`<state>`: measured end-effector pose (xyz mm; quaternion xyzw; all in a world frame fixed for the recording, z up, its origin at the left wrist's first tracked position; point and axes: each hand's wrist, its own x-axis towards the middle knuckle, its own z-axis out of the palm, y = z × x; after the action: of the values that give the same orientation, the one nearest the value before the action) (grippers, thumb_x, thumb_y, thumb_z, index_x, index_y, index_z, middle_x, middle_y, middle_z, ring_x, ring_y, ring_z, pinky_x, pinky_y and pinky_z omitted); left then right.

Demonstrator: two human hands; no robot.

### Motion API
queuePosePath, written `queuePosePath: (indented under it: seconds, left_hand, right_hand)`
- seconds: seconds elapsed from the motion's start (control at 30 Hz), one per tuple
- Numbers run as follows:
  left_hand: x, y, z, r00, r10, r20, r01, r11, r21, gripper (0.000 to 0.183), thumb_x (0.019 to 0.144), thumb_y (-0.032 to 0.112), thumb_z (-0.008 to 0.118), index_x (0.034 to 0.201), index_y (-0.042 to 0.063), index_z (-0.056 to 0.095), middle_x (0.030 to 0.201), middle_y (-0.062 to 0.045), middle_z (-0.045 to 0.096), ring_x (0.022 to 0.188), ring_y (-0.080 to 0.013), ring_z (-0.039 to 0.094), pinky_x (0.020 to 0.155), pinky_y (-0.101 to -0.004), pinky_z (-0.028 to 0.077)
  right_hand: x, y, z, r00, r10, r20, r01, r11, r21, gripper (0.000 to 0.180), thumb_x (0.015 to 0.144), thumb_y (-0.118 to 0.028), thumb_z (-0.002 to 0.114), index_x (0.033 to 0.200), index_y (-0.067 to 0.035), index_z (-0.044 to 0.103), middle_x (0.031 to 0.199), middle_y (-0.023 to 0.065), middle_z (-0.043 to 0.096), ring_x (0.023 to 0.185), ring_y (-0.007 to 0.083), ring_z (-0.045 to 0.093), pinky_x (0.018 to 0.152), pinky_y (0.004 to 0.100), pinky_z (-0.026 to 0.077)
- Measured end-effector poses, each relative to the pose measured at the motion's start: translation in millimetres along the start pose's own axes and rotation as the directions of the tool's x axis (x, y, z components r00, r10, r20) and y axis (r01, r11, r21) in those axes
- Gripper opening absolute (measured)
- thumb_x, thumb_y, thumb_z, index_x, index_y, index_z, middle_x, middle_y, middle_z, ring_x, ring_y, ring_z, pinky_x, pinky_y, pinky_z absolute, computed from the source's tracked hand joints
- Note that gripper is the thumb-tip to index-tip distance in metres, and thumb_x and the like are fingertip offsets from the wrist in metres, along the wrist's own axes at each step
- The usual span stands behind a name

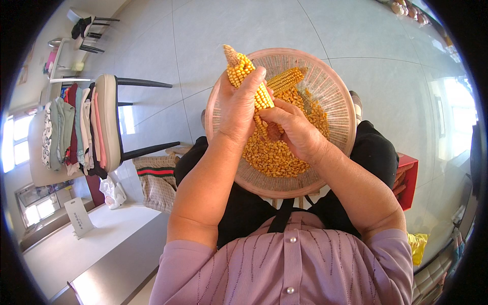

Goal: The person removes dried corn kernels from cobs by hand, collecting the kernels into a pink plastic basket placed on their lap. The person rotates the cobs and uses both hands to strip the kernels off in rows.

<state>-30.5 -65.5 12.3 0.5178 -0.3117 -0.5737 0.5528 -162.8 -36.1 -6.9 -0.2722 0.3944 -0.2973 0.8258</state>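
My left hand (238, 105) is wrapped around a dried yellow corn cob (263, 97), its pointed tip up and to the left. At the lower end of that cob is my right hand (299, 131), its thumb pressed on the kernels. A reddish-brown piece, perhaps a bared cob (273, 131), shows beneath my right fingers; how it is held is partly hidden. Both hands are above a round pink plastic basket (345, 114) between my knees. Loose corn kernels (276, 160) cover its bottom, and another corn cob (288, 80) with its kernels on lies towards the far side.
Folded clothes (76, 129) are on a beige chair (108, 122) at the left. A patterned cloth bag (156, 183) is near my left knee, beside a white table (126, 225). At the right are a red box (410, 181) and a yellow bag (418, 248).
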Motion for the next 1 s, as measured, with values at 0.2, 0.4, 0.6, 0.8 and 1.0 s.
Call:
queuePosePath:
  seconds: [0.2,0.4,0.6,0.8,1.0]
  left_hand:
    - [0,-3,0,1.0,-0.025,0.008,0.025,1.0,0.004,0.043,0.088,0.026,0.076,0.11,0.001,0.049,0.086,-0.01,0.061,0.068,-0.0188,0.064,0.06,-0.0322,0.056]
    - [-1,-2,1,1.0,-0.026,-0.003,0.026,1.0,0.015,0.043,0.088,0.025,0.076,0.111,0.0,0.049,0.086,-0.011,0.061,0.069,-0.019,0.065,0.061,-0.0324,0.057]
    - [-3,-4,3,0.999,-0.036,-0.01,0.036,0.999,0.016,0.042,0.087,0.025,0.077,0.109,0.0,0.051,0.086,-0.01,0.061,0.07,-0.0188,0.064,0.062,-0.0322,0.056]
    - [-2,-2,4,1.0,-0.021,-0.008,0.021,1.0,0.017,0.042,0.087,0.026,0.077,0.108,0.001,0.051,0.085,-0.01,0.061,0.069,-0.0188,0.064,0.062,-0.0321,0.055]
    - [-2,-3,3,1.0,-0.024,-0.007,0.024,1.0,0.02,0.041,0.087,0.027,0.076,0.106,0.001,0.051,0.084,-0.009,0.061,0.067,-0.0189,0.064,0.061,-0.0319,0.054]
  right_hand:
    - [4,8,-5,0.999,-0.034,0.017,0.035,0.999,-0.036,0.023,0.092,-0.025,0.062,0.107,-0.008,0.06,0.081,-0.0017,0.053,0.068,0.0086,0.048,0.063,0.0271,0.04]
    - [-1,1,3,0.999,-0.03,-0.014,0.03,0.999,-0.04,0.021,0.091,-0.025,0.062,0.105,-0.009,0.059,0.081,-0.0021,0.053,0.068,0.007,0.047,0.061,0.0252,0.037]
    - [-1,7,1,0.998,-0.03,-0.053,0.028,0.998,-0.049,0.02,0.092,-0.024,0.061,0.105,-0.008,0.059,0.082,-0.0022,0.054,0.068,0.0072,0.047,0.061,0.0253,0.038]
    - [3,9,-7,1.0,0.012,-0.025,-0.01,0.998,0.068,0.02,0.092,-0.025,0.059,0.102,-0.008,0.059,0.084,-0.0002,0.055,0.071,0.0111,0.049,0.066,0.0294,0.04]
    - [0,4,-4,0.998,0.042,-0.046,-0.034,0.986,0.163,0.017,0.092,-0.024,0.059,0.096,-0.008,0.059,0.082,0.0016,0.053,0.071,0.0133,0.047,0.066,0.0311,0.038]
